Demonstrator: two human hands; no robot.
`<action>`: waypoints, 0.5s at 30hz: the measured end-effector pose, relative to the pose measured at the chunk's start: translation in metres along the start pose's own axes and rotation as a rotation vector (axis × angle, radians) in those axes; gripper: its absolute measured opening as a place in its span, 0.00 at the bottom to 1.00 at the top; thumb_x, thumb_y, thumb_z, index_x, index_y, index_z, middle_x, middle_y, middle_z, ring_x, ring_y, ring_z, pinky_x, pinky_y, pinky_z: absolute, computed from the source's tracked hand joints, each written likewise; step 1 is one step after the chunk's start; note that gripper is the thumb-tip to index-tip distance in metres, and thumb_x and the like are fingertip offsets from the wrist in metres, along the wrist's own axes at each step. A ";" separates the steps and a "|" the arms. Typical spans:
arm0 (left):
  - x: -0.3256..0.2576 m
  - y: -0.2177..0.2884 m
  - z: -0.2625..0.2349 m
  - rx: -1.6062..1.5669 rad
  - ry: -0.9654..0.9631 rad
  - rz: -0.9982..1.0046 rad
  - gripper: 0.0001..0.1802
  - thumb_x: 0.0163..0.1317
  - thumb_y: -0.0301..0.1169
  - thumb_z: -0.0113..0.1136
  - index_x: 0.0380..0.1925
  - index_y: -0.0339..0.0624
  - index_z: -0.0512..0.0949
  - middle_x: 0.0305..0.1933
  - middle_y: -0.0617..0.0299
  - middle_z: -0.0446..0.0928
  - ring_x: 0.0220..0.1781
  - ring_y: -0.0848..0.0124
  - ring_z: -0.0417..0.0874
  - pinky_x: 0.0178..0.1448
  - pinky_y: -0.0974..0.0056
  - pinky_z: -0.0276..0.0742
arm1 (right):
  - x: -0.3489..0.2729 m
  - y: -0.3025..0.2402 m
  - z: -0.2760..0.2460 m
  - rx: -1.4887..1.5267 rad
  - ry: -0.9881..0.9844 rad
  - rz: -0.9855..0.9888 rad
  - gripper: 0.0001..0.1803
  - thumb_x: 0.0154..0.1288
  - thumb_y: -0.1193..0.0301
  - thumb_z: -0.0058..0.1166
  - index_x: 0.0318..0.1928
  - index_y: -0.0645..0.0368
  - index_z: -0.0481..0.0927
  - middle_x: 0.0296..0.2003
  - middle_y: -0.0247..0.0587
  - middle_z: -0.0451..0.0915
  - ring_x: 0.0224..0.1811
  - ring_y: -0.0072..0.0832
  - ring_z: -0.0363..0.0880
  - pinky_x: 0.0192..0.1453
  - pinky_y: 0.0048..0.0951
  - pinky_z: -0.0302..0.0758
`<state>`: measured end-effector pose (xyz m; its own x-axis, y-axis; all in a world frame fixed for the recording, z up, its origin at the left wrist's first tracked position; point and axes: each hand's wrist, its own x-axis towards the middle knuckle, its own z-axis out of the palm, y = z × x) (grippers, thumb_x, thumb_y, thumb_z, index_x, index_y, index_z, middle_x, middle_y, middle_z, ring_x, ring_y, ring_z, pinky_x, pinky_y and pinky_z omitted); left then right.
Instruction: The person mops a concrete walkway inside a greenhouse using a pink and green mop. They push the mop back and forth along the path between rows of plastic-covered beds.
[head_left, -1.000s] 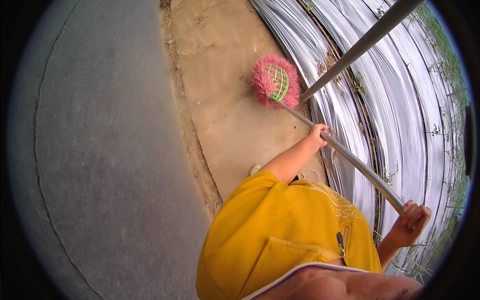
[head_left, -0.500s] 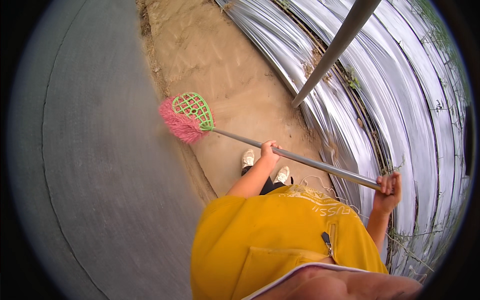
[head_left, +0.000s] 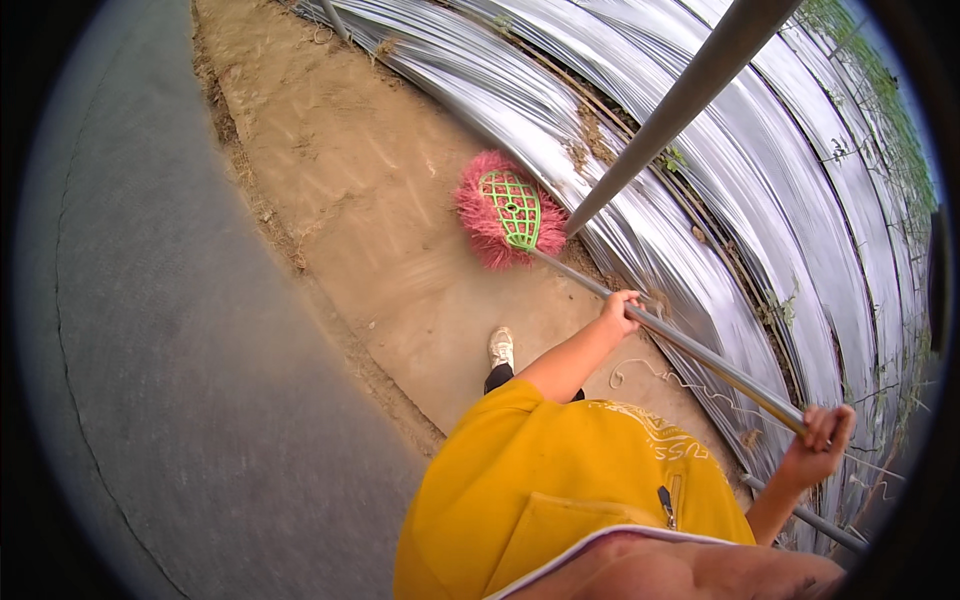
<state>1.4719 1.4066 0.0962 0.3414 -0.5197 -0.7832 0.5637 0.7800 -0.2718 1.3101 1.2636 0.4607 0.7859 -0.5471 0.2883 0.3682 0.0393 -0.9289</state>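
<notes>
A broom with pink bristles and a green lattice head [head_left: 512,210] lies across in front of me, its head down on the sandy strip beside a metal post. My left hand [head_left: 622,310] is closed around the middle of its grey metal handle [head_left: 705,357]. Farther back, my right hand [head_left: 822,438] wraps its fingers around the handle near its upper end. The handle slants from the head at the upper left down to the right, in front of my yellow top.
Dark grey pavement [head_left: 190,300] runs along the left, bordering the sandy strip [head_left: 350,200]. Silver plastic sheeting [head_left: 700,180] with some plants covers the right side. A thick metal post [head_left: 675,115] slants up from the strip's right edge. Loose white string [head_left: 640,372] trails near my shoe [head_left: 501,347].
The broom head has swung right, from the pavement's edge across the strip to the post. Both hands have moved right and somewhat lower in view, still holding the handle.
</notes>
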 end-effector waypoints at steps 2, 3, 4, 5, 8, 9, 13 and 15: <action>-0.004 0.035 -0.020 0.062 0.096 0.027 0.10 0.47 0.22 0.55 0.15 0.44 0.64 0.12 0.64 0.62 0.16 0.68 0.65 0.30 0.64 0.70 | -0.006 0.038 0.008 0.049 0.084 0.118 0.13 0.68 0.65 0.35 0.34 0.58 0.71 0.10 0.24 0.50 0.12 0.14 0.49 0.29 0.21 0.59; -0.009 0.050 -0.027 0.073 0.117 0.096 0.11 0.47 0.22 0.55 0.15 0.45 0.63 0.11 0.66 0.62 0.15 0.71 0.65 0.32 0.65 0.70 | -0.005 0.044 0.007 0.061 0.119 0.134 0.13 0.68 0.65 0.36 0.34 0.58 0.71 0.10 0.24 0.50 0.12 0.14 0.49 0.29 0.21 0.59; -0.014 0.058 -0.031 0.060 0.177 0.107 0.11 0.47 0.21 0.54 0.15 0.45 0.62 0.11 0.67 0.61 0.15 0.73 0.64 0.33 0.65 0.70 | -0.006 0.049 0.001 0.096 0.178 0.164 0.13 0.68 0.65 0.36 0.33 0.58 0.71 0.10 0.24 0.50 0.12 0.14 0.49 0.29 0.21 0.59; -0.020 0.058 -0.031 0.064 0.155 0.112 0.11 0.47 0.21 0.53 0.16 0.45 0.62 0.12 0.67 0.60 0.15 0.72 0.63 0.32 0.65 0.69 | -0.006 0.051 -0.004 0.134 0.238 0.197 0.13 0.67 0.65 0.37 0.33 0.58 0.72 0.09 0.24 0.50 0.12 0.14 0.50 0.29 0.21 0.60; -0.041 0.036 -0.023 0.006 0.229 0.164 0.09 0.47 0.21 0.51 0.18 0.44 0.62 0.13 0.65 0.60 0.15 0.70 0.63 0.28 0.64 0.68 | -0.001 0.025 -0.026 0.235 0.187 0.193 0.13 0.68 0.67 0.35 0.32 0.58 0.72 0.09 0.24 0.51 0.11 0.14 0.50 0.28 0.21 0.60; -0.044 0.031 -0.014 -0.030 0.250 0.174 0.08 0.47 0.21 0.51 0.19 0.44 0.62 0.14 0.65 0.59 0.15 0.69 0.62 0.27 0.64 0.68 | 0.000 0.015 -0.030 0.209 0.138 0.158 0.12 0.68 0.67 0.35 0.33 0.58 0.72 0.09 0.24 0.51 0.11 0.14 0.50 0.28 0.21 0.60; -0.032 0.031 0.014 -0.006 0.054 0.092 0.07 0.47 0.22 0.52 0.19 0.42 0.64 0.14 0.62 0.61 0.16 0.66 0.64 0.25 0.63 0.67 | 0.003 -0.010 -0.004 0.172 -0.026 0.040 0.12 0.68 0.67 0.34 0.33 0.58 0.71 0.08 0.23 0.51 0.10 0.13 0.50 0.27 0.21 0.59; -0.014 0.055 0.021 0.013 0.007 0.076 0.08 0.47 0.22 0.52 0.18 0.42 0.64 0.14 0.62 0.62 0.16 0.66 0.64 0.24 0.63 0.67 | 0.008 0.001 0.027 0.194 -0.060 0.021 0.12 0.68 0.68 0.34 0.33 0.58 0.70 0.08 0.23 0.50 0.10 0.13 0.49 0.28 0.20 0.59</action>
<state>1.5137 1.4491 0.1038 0.3786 -0.4562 -0.8053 0.5457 0.8128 -0.2040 1.3302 1.2819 0.4682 0.8205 -0.4938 0.2879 0.4356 0.2142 -0.8743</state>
